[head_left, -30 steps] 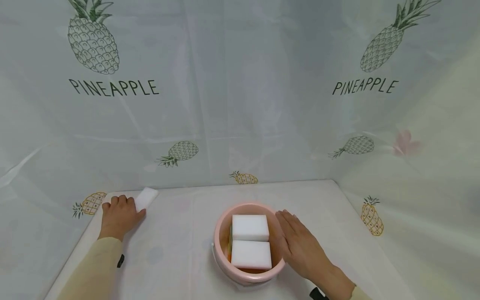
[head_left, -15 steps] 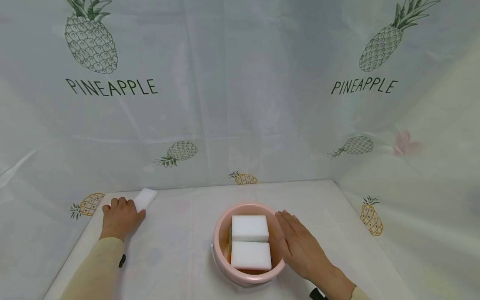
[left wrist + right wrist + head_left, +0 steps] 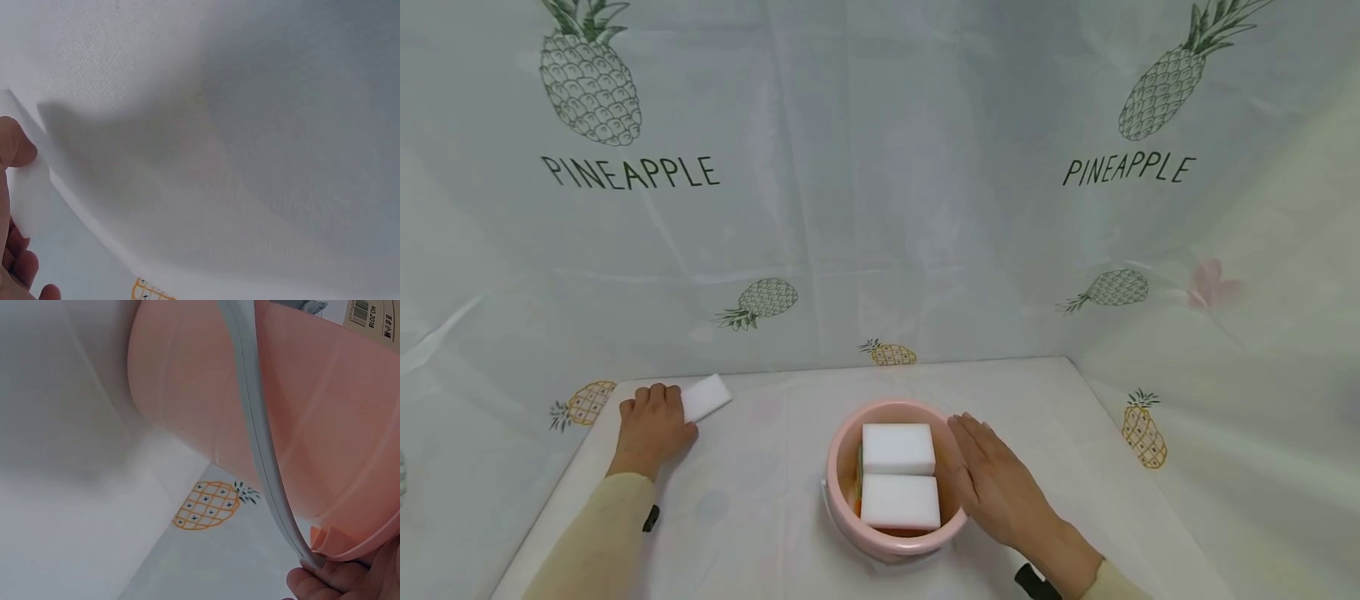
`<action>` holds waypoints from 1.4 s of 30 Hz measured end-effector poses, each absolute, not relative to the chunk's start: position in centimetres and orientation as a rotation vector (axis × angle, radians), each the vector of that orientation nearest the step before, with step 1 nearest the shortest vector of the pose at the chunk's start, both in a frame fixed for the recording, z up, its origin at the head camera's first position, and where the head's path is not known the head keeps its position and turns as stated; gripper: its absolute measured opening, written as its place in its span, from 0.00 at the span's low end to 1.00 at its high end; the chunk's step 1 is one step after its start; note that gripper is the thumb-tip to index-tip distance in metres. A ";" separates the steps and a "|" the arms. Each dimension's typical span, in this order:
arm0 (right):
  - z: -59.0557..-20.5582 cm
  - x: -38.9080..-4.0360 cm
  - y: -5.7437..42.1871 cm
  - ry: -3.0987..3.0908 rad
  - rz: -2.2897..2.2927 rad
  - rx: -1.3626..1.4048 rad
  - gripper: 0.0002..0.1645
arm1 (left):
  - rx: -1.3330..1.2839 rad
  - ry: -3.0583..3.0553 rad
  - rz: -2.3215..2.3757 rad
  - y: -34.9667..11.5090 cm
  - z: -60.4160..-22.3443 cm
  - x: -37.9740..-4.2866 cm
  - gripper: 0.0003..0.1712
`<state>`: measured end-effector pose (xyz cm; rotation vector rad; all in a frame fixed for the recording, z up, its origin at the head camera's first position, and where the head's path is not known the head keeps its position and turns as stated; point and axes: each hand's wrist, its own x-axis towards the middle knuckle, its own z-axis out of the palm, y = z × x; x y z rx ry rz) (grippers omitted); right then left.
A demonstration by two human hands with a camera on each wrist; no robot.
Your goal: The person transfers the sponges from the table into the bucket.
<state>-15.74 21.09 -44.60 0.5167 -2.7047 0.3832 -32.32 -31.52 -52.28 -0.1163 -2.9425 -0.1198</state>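
My left hand (image 3: 655, 425) is at the table's back left corner, its thumb and fingers gripping a white block-shaped sponge (image 3: 706, 398). In the left wrist view, the thumb (image 3: 17, 147) presses one face of the sponge (image 3: 28, 190). My right hand (image 3: 1003, 483) lies along the right side of a pink bucket (image 3: 847, 442), fingers straight against its rim. Two more white sponges (image 3: 898, 450) sit in the bucket, one behind the other, with bits of orange and green showing beside them. In the right wrist view, fingertips (image 3: 306, 584) touch the rim where the grey handle (image 3: 259, 425) joins it.
White cloth covers the table (image 3: 760, 500). A pale curtain printed with pineapples (image 3: 895, 208) rises behind the table and at both sides. A label with a barcode (image 3: 375, 319) shows on the bucket's side in the right wrist view.
My left hand has shifted slightly right with the sponge, which has turned so its free end points further right. The right hand and the bucket stay in place.
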 end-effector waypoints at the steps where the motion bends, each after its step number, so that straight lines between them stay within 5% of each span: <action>1: -44.6 -15.8 21.1 -2.709 0.387 0.516 0.30 | -0.130 -2.935 -0.111 -31.5 -52.3 -32.3 0.31; 42: -44.3 -16.0 20.9 -2.776 0.446 0.491 0.32 | -0.477 -2.491 -0.136 -24.9 -45.4 -28.0 0.35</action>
